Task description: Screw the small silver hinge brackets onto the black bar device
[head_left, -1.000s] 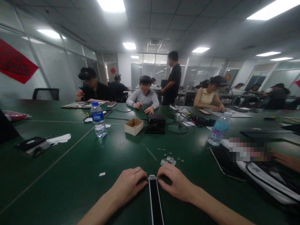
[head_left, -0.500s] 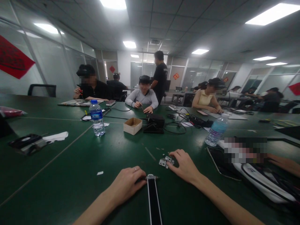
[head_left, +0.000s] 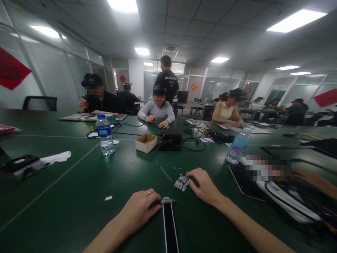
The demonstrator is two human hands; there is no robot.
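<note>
A long black strip with pale edges (head_left: 169,228) lies on the green table (head_left: 79,182), running from its metal end cap toward me. My left hand (head_left: 140,210) rests curled at the left of that end cap, fingers closed against it. My right hand (head_left: 204,186) lies further out, fingertips touching a small cluster of silvery metal hinge pieces (head_left: 181,182). A few tiny screws are scattered on the table just beyond them.
A water bottle (head_left: 104,135) stands at mid-left, another bottle (head_left: 238,147) at right. A small cardboard box (head_left: 145,142) and a black device with cables (head_left: 170,138) sit beyond. Another person's arm and bag (head_left: 295,200) lie to my right. Several people sit across the table.
My right hand left the strip's end cap and reached forward to the metal hinge pieces, which shifted slightly left. My left hand stayed at the end cap. The standing person walked left.
</note>
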